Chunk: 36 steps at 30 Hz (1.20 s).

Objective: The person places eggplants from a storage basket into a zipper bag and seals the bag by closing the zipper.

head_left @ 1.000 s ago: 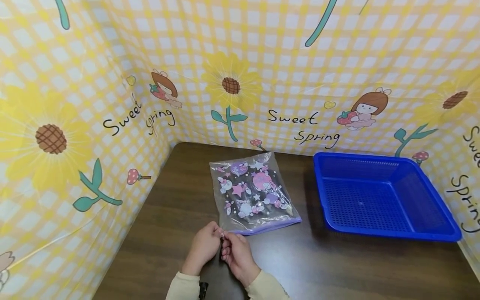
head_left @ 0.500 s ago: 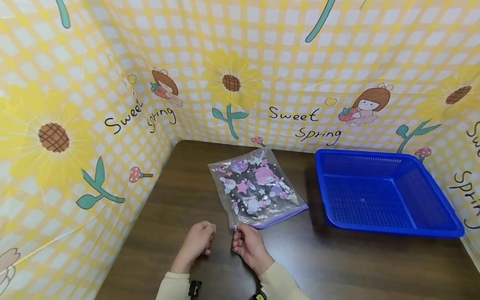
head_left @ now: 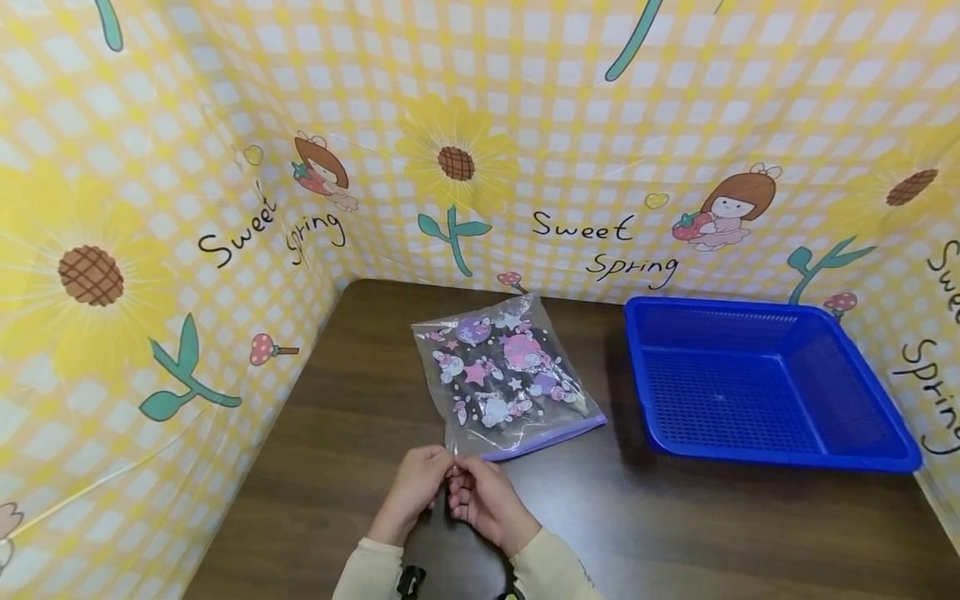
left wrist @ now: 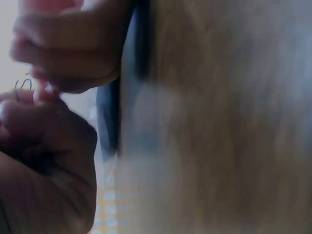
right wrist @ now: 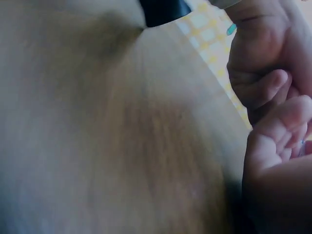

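A clear plastic zip bag with pink, purple and white star and cartoon prints lies on the table, its purple zip edge towards me. Both hands meet at its near left corner in the head view. My left hand pinches that corner with thumb and forefinger. Right beside it, my right hand grips the end of the zip edge, its other fingers curled. The fingertips cover the corner itself. In the wrist views the two hands appear close together, with little of the bag showing.
To the right of the bag stands a blue plastic basket with a perforated bottom. The dark wooden table meets a yellow checked cloth wall at the back and left.
The left hand let go and drew away to the left, then came back to the corner beside the right hand. The bag turned and shifted slightly, then moved partly back left.
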Each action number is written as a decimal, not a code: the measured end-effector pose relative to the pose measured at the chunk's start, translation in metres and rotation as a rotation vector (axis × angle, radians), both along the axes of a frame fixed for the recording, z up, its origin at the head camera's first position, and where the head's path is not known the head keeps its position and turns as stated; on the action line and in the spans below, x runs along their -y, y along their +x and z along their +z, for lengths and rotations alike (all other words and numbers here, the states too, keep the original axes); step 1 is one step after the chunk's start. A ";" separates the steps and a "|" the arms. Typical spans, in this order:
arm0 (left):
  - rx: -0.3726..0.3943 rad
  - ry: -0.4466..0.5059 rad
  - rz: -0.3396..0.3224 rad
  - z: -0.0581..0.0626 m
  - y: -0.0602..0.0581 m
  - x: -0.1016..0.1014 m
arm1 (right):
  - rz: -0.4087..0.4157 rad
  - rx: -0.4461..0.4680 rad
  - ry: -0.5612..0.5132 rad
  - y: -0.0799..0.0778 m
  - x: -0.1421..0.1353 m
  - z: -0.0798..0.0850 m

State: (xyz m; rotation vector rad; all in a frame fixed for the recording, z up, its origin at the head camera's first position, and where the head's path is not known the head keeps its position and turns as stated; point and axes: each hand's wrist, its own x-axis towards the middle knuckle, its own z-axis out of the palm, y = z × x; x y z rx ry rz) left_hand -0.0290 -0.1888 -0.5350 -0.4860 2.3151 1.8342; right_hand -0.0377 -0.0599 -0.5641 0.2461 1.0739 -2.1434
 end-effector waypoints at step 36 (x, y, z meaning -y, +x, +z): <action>0.075 0.112 0.005 -0.002 0.005 -0.006 | 0.006 0.004 0.062 -0.006 -0.018 0.001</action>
